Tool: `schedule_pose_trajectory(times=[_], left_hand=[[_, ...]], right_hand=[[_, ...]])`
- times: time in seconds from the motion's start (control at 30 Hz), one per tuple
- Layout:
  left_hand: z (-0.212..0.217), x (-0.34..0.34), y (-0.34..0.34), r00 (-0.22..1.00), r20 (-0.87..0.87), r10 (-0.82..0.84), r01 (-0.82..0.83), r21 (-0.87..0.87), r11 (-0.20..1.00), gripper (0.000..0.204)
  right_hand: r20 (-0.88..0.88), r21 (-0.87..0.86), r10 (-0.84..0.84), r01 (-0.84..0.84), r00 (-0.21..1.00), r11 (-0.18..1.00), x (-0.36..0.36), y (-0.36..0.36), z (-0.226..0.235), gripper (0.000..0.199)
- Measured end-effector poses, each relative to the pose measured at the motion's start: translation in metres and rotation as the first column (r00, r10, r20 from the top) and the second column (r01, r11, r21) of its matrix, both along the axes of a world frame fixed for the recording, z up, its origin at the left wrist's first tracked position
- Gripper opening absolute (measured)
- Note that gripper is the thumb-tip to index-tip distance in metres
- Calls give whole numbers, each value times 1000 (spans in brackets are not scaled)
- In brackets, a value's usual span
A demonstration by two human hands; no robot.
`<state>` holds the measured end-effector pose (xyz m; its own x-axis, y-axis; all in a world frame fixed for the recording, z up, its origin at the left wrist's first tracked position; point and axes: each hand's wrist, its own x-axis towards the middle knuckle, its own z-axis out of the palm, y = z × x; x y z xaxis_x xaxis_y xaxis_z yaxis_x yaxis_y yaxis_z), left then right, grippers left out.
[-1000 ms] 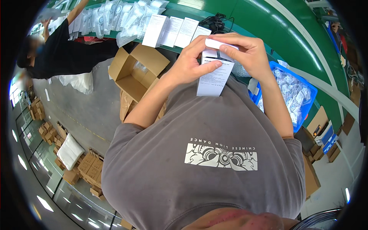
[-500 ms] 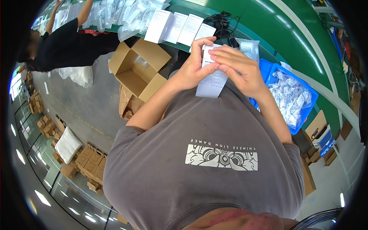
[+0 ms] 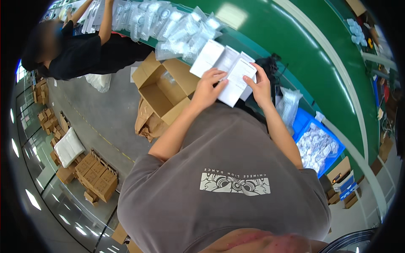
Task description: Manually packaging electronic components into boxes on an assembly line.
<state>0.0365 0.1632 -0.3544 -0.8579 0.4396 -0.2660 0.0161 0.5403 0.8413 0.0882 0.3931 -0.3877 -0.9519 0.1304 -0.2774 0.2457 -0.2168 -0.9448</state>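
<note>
Over the near edge of the green table, a white carton (image 3: pixel 237 87) with fine print on its face is held between my two hands. My left hand (image 3: pixel 207 89) closes on its left side, thumb against the edge and fingers bent toward the neighbouring cartons. On the other side my right hand (image 3: pixel 260 86) grips the upper right edge, its thumb lying on the printed face. Just beyond, more white cartons (image 3: pixel 207 58) stand in a row, partly covered by the held one. What lies under my left fingertips is hidden.
Clear bubble-wrap pouches (image 3: pixel 185 36) crowd the table at far left. An opened cardboard box (image 3: pixel 162 93) sits left of my arm. Black cables (image 3: pixel 270 69) and a blue bin (image 3: pixel 322 147) of small white packets are at right. A co-worker (image 3: pixel 76 52) in black stands at upper left.
Both hands have moved the carton from in front of my shirt to the row of cartons. The right hand no longer covers its face; it now grips the edge. The view has shifted.
</note>
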Motion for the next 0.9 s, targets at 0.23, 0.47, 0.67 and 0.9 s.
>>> schedule_pose_trajectory(times=[0.23,0.47,0.67,0.9], left_hand=[[-82,-75,-46,953,-297,59,-114,-173,978,70],[-75,-108,-49,1000,2,28,-28,11,1000,62],[-67,-326,-20,893,-373,254,-210,153,966,38],[-55,-641,68,715,-503,485,-498,120,859,112]], right_hand=[[181,589,41,-142,983,795,-60,-32,-62,63],[177,665,256,-307,950,680,-82,-23,-42,69],[193,766,72,-196,979,612,-102,-4,-22,59],[84,751,-217,82,973,656,-92,-10,-8,39]])
